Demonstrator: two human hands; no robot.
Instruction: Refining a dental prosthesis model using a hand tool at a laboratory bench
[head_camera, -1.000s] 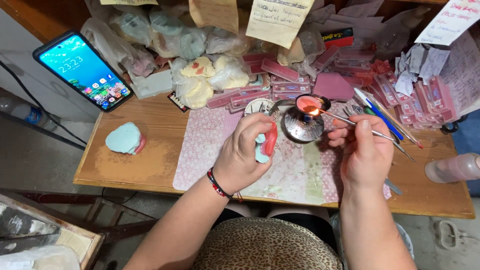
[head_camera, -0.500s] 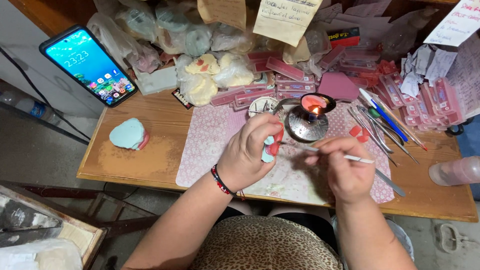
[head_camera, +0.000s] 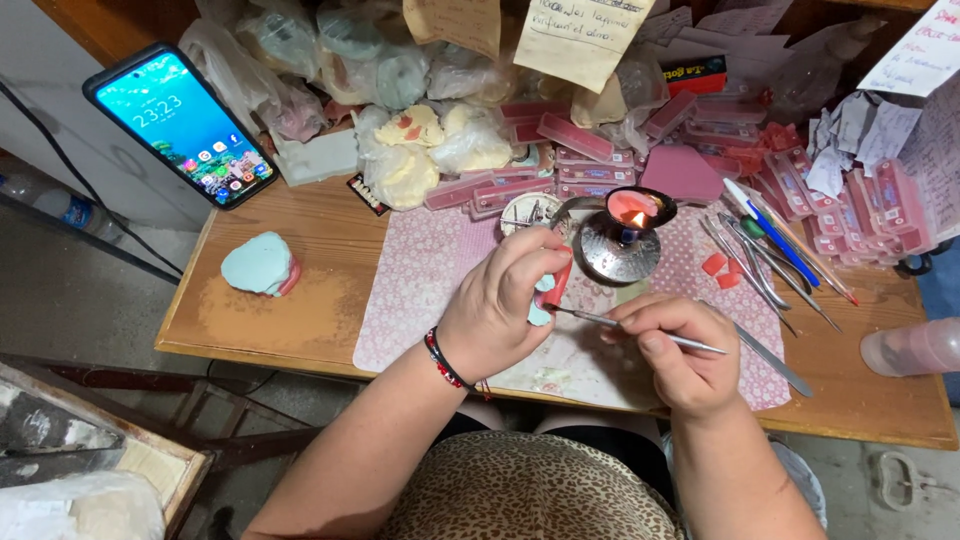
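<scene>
1. The left hand (head_camera: 500, 310), above the pink patterned mat (head_camera: 420, 290) near the desk's (head_camera: 290, 320) front edge, has its fingers curled tight around a small pale-blue and red piece (head_camera: 553, 288). Most of that piece is hidden inside the fist, so its full shape cannot be made out.
2. The right hand (head_camera: 680, 350), just beside it and closer to the front edge, pinches a thin metal tool (head_camera: 640, 333) between thumb and fingertips. The tool's tip touches the small piece's lower edge.
3. A second metal tool (head_camera: 775, 360) lies on the mat, partly covered by the right hand.
4. Behind the hands, mid-desk, stands a small metal burner (head_camera: 618, 248) with a lit flame.
5. Further metal tools and pens (head_camera: 770, 250) lie to its right.
6. A pale-blue mould (head_camera: 258, 264) sits near the left edge.
7. A phone (head_camera: 180, 125) leans at the far left corner; bagged items and pink boxes (head_camera: 600, 140) crowd the far edge, their contents unclear.
</scene>
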